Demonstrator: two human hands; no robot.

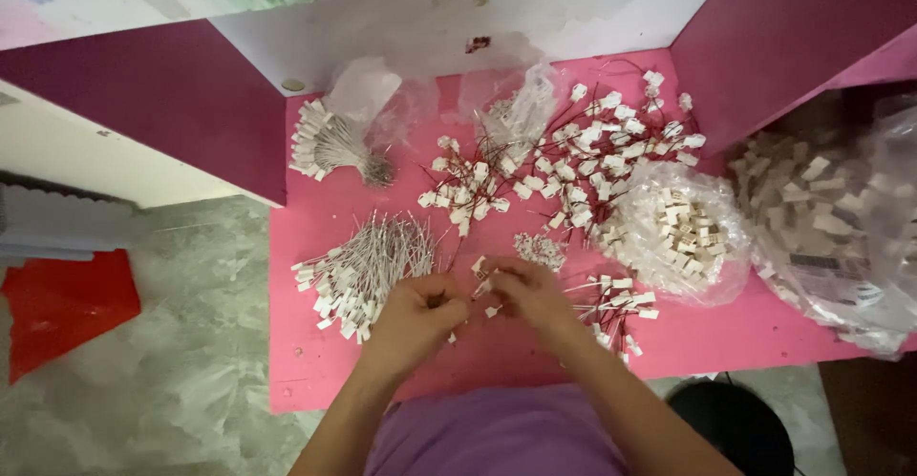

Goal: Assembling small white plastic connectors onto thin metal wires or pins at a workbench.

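— How's the left hand (pixel 413 312) placed?
— Knuckles up, fingers curled, pinching a small white connector (pixel 480 268) over the pink table (pixel 315 380), beside the wired bundle (pixel 368 264).
— And the right hand (pixel 528 292)?
— Touching it, fingertips pinching the same piece.

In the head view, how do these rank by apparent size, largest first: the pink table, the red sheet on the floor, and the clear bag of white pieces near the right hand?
1. Pink table, by far.
2. Clear bag of white pieces and red sheet: they look about alike, so I leave them unranked.
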